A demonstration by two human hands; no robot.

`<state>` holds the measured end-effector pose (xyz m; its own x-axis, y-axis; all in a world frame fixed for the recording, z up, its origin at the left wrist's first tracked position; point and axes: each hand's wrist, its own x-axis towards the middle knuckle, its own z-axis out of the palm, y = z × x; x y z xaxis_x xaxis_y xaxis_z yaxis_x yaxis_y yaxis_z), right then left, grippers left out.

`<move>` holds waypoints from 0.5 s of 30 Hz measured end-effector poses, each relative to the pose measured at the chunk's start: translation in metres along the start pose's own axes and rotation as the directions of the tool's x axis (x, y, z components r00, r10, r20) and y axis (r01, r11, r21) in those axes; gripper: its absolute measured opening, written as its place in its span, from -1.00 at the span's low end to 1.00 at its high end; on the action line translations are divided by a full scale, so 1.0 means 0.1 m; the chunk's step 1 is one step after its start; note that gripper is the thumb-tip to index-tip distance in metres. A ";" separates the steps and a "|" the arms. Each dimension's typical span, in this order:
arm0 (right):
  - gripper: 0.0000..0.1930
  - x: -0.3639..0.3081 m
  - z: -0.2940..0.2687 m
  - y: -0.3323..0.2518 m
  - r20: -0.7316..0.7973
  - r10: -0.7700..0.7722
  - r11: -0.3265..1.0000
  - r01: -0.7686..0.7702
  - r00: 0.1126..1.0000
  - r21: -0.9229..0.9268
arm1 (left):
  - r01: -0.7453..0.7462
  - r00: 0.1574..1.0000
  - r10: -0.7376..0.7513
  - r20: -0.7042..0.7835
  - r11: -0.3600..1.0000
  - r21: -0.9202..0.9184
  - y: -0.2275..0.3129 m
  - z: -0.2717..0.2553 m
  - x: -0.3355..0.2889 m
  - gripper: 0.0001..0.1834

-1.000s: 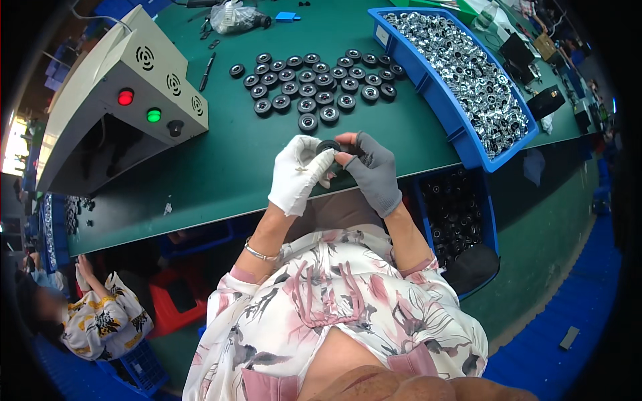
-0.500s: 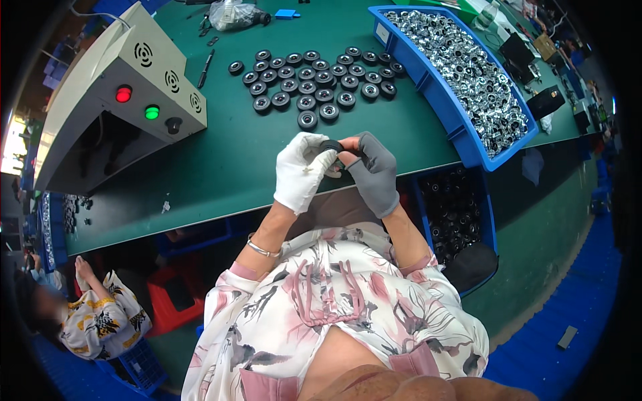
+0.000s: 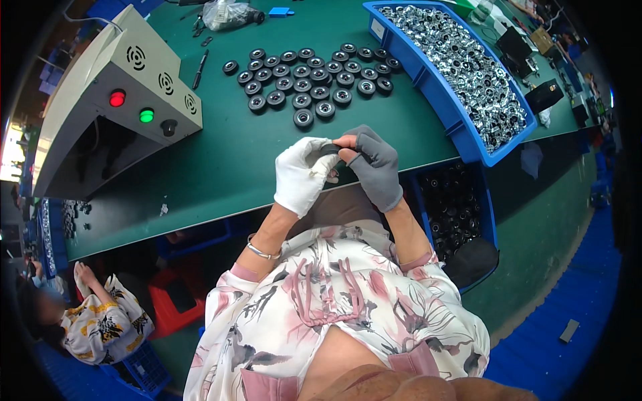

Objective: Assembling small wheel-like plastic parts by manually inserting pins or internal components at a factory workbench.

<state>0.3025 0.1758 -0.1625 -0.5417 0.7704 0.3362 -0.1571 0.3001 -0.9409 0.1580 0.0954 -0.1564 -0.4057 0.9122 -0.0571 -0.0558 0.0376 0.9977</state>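
Note:
Between both hands, above the near edge of the green table, is a small black wheel (image 3: 330, 150), partly covered by my fingers. My left hand (image 3: 301, 175), in a white glove, is closed around its left side. My right hand (image 3: 372, 168), in a grey glove with bare fingertips, pinches it from the right. Just beyond my hands, several black wheels with silver centres (image 3: 303, 119) lie loosely grouped on the table (image 3: 231, 157).
A blue tray (image 3: 436, 110) heaped with shiny metal parts stands at the right. Under the table edge, a blue bin (image 3: 493, 217) holds dark parts. At the left is a beige machine (image 3: 144, 77) with red and green lights. A pen (image 3: 200, 69) lies beside it. Another person (image 3: 103, 317) sits at lower left.
The view has shifted slightly. My right fingers have moved a little over the top of the wheel, and both hands still hold it in nearly the same place.

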 end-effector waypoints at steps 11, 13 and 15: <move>-0.85 -0.03 0.03 0.04 0.024 -0.062 0.996 0.064 0.998 -0.070 | -0.191 0.982 0.190 -0.012 0.977 -0.091 -0.22 0.02 -0.01 -0.52; -0.86 -0.01 0.03 0.01 0.011 0.034 0.999 -0.034 0.999 0.012 | -0.285 0.958 0.285 0.013 0.958 0.031 -0.18 0.00 -0.04 -0.43; -0.84 0.04 0.01 -0.09 0.066 0.263 0.945 -0.271 0.963 0.181 | -0.373 0.927 0.372 0.039 0.916 0.148 -0.17 0.00 -0.06 -0.34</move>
<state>0.3006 0.1754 -0.1529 -0.6172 0.7833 0.0734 -0.1514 -0.0267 -0.9881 0.1611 0.0895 -0.1730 -0.3613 0.8760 0.3195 0.2351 -0.2460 0.9403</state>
